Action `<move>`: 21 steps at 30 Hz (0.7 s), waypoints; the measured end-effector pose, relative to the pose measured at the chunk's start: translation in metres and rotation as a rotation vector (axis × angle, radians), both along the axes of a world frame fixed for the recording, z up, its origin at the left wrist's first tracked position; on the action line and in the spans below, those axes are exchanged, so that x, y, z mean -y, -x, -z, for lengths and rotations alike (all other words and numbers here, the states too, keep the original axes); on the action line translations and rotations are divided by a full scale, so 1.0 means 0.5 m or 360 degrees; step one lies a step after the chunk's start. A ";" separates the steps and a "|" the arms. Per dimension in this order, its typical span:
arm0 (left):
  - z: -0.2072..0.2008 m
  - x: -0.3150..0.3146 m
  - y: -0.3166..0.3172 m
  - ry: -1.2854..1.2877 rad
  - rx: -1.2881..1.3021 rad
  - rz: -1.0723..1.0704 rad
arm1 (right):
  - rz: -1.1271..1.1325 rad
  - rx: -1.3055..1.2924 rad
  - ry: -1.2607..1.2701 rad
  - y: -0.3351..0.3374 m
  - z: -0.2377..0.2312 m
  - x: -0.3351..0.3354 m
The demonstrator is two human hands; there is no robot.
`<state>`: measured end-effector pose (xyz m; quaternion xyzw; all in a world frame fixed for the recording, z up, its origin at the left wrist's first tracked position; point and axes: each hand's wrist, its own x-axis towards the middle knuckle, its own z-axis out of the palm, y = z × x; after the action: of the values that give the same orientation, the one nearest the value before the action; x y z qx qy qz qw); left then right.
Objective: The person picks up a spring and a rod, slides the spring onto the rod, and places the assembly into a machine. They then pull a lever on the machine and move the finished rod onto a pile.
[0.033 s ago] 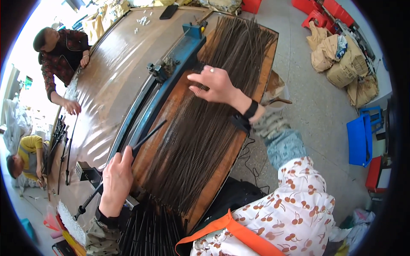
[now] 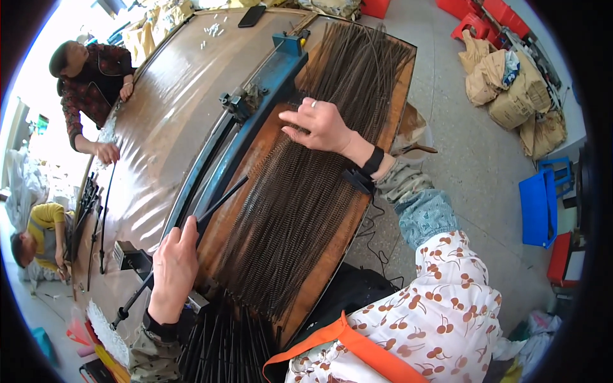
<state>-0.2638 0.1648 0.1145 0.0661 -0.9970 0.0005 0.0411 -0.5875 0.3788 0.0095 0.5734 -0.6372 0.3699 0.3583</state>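
My left hand is closed around a thin black rod, which slants up to the right across the edge of a blue metal fixture. From the rod's upper tip a thin brownish coil spring runs toward my right hand. That hand is bent, its thumb and forefinger at the spring's far end; the exact grip is hard to see. Beneath my right hand lies a wide layer of long dark coil springs on a wooden board. A bundle of black rods sits at its near end.
A clear sheet covers the table, with a phone and small white pieces at the back. Two people work on the left, one holding a black rod. Brown sacks and a blue bin stand on the floor at right.
The person at the far left has raised one hand slightly with a black rod. My own hands are almost where they were.
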 end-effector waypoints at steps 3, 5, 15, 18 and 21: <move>0.012 0.000 0.000 -0.0032 0.0052 0.0005 | -0.0202 0.0105 0.0086 -0.045 -0.001 0.041; 0.009 -0.008 -0.004 -0.0038 0.0030 0.0032 | -0.0366 0.0086 0.0013 -0.037 0.012 0.067; -0.007 0.045 -0.071 -0.0116 -0.0196 -0.0099 | -0.0936 0.1039 -0.0263 -0.148 0.008 0.077; -0.045 0.060 -0.122 -0.0089 -0.0029 -0.0342 | -0.0684 0.0973 -0.0624 -0.156 0.023 0.070; -0.045 0.052 -0.151 -0.0109 -0.0105 -0.0235 | -0.0893 0.1190 -0.0258 -0.223 0.001 0.104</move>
<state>-0.1885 0.1388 0.1370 0.1409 -0.9869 -0.0328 0.0717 -0.4758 0.3268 0.0091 0.5771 -0.5697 0.5825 -0.0553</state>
